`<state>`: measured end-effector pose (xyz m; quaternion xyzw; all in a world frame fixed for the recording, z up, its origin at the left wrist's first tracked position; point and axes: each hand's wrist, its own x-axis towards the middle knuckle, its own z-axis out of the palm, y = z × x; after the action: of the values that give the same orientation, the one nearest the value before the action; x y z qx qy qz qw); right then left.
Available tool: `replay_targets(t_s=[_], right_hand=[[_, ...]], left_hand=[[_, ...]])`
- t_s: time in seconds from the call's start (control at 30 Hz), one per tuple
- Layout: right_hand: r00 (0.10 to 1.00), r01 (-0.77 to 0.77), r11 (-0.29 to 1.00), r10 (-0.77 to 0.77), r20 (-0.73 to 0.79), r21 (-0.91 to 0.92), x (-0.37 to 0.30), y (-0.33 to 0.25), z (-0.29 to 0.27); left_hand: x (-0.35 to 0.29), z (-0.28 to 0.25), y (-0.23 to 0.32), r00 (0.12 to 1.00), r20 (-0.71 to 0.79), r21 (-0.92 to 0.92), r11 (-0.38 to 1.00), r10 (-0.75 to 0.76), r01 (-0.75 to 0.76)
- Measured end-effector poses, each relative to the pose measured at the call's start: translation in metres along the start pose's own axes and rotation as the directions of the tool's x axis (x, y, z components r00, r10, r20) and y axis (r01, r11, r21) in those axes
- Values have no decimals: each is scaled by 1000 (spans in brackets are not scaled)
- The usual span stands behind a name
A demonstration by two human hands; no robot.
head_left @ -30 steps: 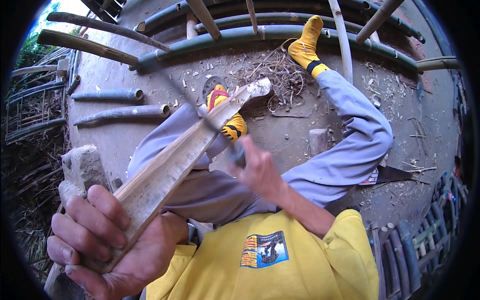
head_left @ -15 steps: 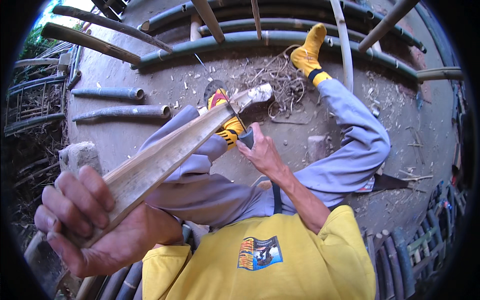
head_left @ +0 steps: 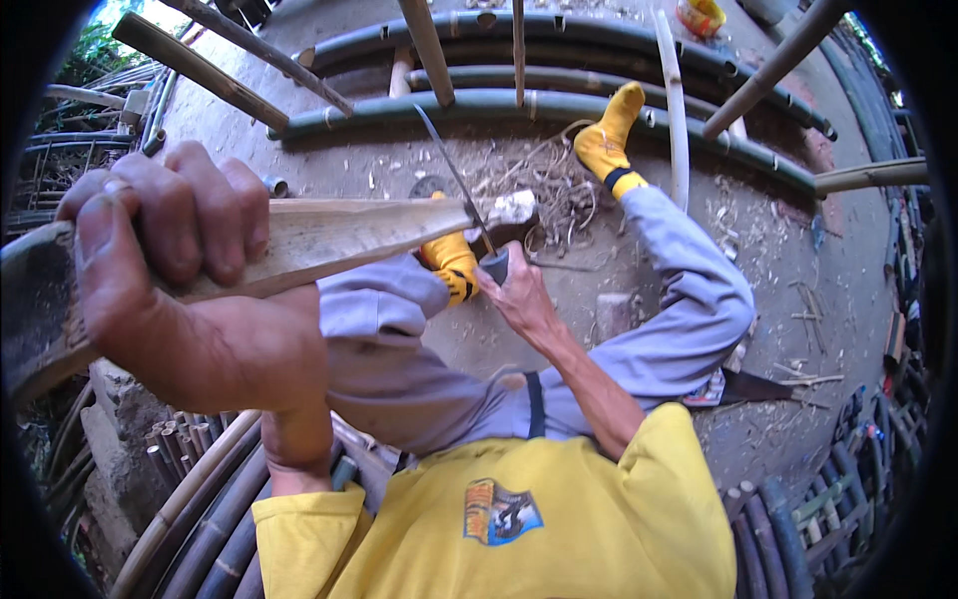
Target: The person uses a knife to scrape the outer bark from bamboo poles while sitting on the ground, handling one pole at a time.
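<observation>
My left hand (head_left: 170, 260) is wrapped around the near end of a long split bamboo piece (head_left: 359, 235) that reaches out over my knees. My right hand (head_left: 519, 295) grips the dark handle of a long thin knife (head_left: 454, 180). Its blade points up and away and rests against the far end of the bamboo piece. I sit on the ground in grey trousers, a yellow shirt and yellow socks (head_left: 611, 140).
Green bamboo poles (head_left: 559, 105) lie across the concrete ground ahead, with thinner brown sticks (head_left: 200, 70) leaning over them. Shavings and dry fibres (head_left: 549, 185) litter the ground by my feet. Cut bamboo tubes (head_left: 200, 499) are stacked at lower left, more at lower right.
My left hand has lifted the bamboo piece so it lies nearly level and closer to the camera. The knife blade has come up against its far end.
</observation>
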<state>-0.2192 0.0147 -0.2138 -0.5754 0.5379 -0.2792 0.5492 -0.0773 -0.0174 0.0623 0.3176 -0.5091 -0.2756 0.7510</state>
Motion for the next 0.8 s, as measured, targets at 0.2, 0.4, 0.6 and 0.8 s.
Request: replay_targets(t_s=[0.2,0.4,0.6,0.8], right_hand=[[960,249,955,-222,-170,161,-26,-72,-27],[917,327,920,-364,-163,-214,-4,-13,-8],[999,-36,994,35,12,102,-12,-40,-20],[752,580,809,-575,-322,-89,-24,-57,-32]], left_hand=[[2,-12,-1,998,65,44,999,24,-27],[5,-2,-2,1000,3,43,999,16,-16],[4,-10,-8,999,-16,35,998,45,-44],[3,-2,-6,998,-52,-8,1000,-22,22]])
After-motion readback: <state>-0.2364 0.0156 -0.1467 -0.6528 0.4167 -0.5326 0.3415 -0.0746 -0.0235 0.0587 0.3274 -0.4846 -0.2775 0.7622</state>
